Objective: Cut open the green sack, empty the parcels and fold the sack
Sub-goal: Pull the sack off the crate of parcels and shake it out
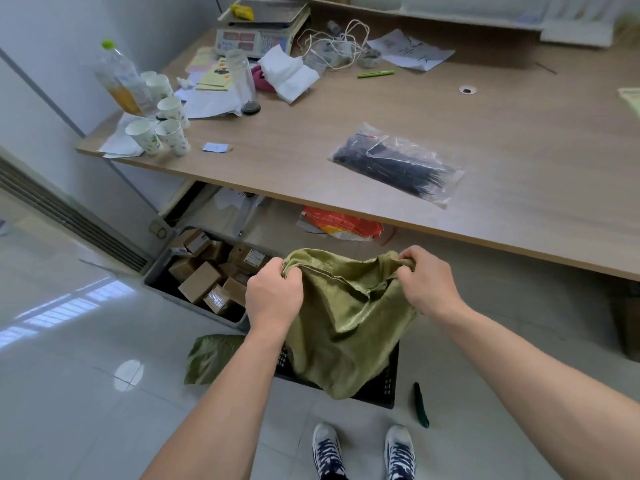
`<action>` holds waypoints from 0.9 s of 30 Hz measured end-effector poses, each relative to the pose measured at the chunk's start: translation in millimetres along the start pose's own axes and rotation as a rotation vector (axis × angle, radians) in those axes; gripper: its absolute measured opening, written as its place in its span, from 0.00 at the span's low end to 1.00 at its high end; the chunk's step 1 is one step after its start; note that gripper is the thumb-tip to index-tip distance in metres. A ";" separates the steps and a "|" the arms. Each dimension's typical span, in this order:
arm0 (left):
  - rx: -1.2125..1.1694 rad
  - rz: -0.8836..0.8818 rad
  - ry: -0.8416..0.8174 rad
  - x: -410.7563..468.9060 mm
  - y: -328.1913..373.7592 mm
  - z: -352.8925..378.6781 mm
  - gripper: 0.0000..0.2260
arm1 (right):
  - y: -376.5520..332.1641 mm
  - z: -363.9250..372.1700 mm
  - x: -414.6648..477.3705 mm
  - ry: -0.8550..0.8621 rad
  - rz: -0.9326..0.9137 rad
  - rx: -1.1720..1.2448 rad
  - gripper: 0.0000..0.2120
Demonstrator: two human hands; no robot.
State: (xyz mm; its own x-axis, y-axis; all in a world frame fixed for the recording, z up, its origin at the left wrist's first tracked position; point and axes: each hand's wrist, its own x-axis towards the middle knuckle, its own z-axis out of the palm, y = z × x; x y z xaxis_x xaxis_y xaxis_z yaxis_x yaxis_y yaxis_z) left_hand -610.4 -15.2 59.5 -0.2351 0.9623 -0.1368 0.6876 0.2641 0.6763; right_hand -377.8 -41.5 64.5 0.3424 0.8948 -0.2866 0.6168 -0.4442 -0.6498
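Observation:
A limp green sack [346, 320] hangs in front of me, held up by its top edge. My left hand [273, 292] is shut on the sack's left corner and my right hand [424, 277] is shut on its right corner. The sack droops over a black crate [384, 386] on the floor and hides most of it. Brown cardboard parcels [204, 275] lie in a grey bin [173, 296] under the table's left end. A green-handled cutter [420, 405] lies on the tiles to the right of the crate.
A wooden table [485, 140] spans the far side with a bag of black cable ties [398, 164], paper cups [162, 129], a bottle [119, 77] and a scale [259, 32]. Another green sack [211, 358] lies on the floor at left. My shoes [363, 452] stand below.

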 end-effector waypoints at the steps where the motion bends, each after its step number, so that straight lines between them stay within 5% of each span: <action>1: 0.002 -0.020 -0.013 -1.0 -0.8 -1.8 0.11 | 0.0 -3.1 -0.2 -0.001 0.009 0.000 0.12; 11: 0.140 -0.043 -0.044 -1.4 13.2 -28.7 0.10 | -8.1 -26.5 -0.8 -0.002 0.042 -0.085 0.12; 16: 0.016 0.050 0.083 1.3 23.5 -34.5 0.12 | -18.3 -41.7 3.5 0.097 -0.033 -0.028 0.10; 27: 0.015 0.093 0.040 3.0 61.6 -42.0 0.13 | -44.0 -51.4 -3.5 0.079 -0.071 0.006 0.10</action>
State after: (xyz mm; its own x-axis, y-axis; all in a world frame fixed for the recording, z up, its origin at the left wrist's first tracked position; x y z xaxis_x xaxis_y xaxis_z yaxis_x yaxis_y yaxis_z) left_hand -597.6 1.2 131.1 -0.1967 0.9795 -0.0444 0.7180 0.1747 0.6738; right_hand -369.7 -27.4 130.2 0.3529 0.9176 -0.1829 0.6376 -0.3789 -0.6707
